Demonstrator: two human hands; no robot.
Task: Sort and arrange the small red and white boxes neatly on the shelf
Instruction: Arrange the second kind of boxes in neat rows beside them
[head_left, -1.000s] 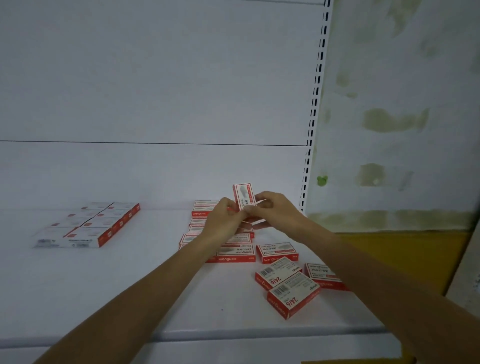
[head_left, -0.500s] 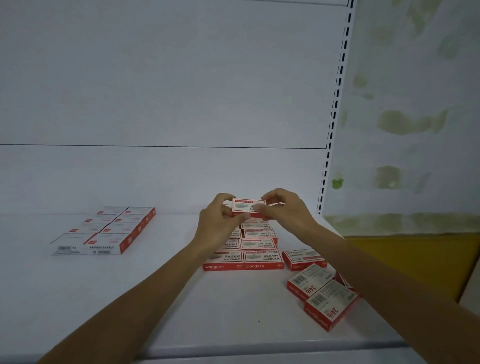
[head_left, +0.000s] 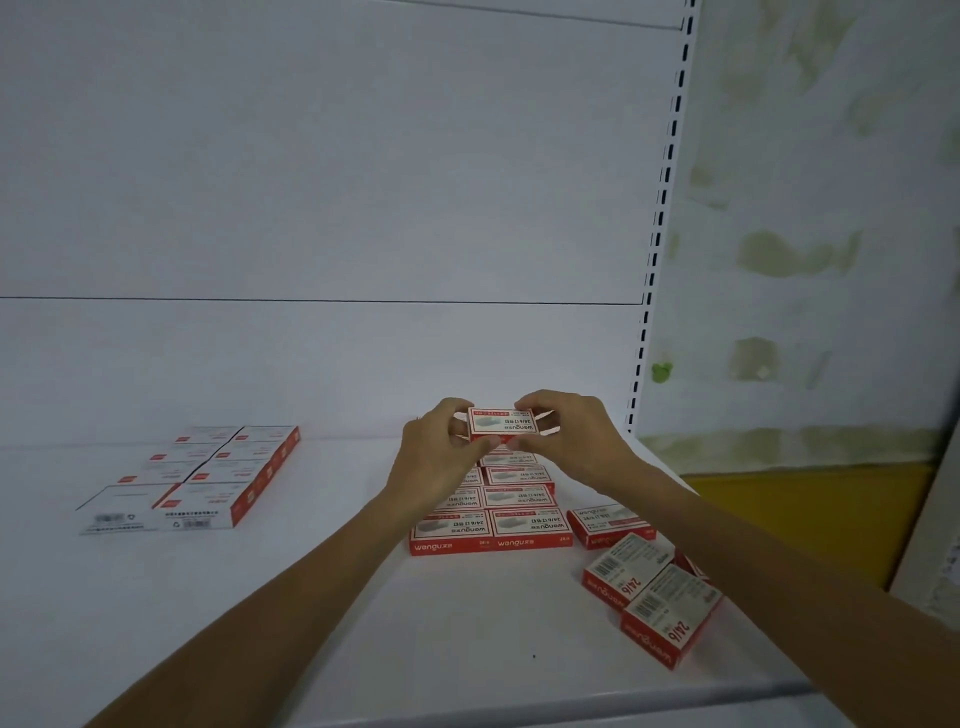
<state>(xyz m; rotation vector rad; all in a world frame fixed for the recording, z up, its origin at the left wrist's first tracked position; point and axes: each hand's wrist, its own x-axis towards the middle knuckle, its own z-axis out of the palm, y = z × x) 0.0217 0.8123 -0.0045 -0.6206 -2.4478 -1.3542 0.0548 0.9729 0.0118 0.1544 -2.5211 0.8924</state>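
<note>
A small red and white box (head_left: 501, 423) is held flat between both hands, just above the far end of two neat rows of like boxes (head_left: 491, 529) on the white shelf (head_left: 363, 613). My left hand (head_left: 441, 457) pinches its left end and my right hand (head_left: 569, 436) pinches its right end. The rows run away from me and my left hand hides part of the left row. Three loose boxes lie to the right: one straight (head_left: 610, 524) and two skewed (head_left: 621, 569) (head_left: 670, 613). My right forearm covers part of another.
A second block of red and white boxes (head_left: 202, 475) lies in two rows at the shelf's left. A slotted upright post (head_left: 657, 228) marks the shelf's right end, with a stained wall (head_left: 810, 208) and a yellow band (head_left: 800, 514) beyond. The shelf's front edge (head_left: 519, 706) is near me.
The box was turned from upright to flat between both hands and now hangs lower over the far end of the rows. The camera view shifted left.
</note>
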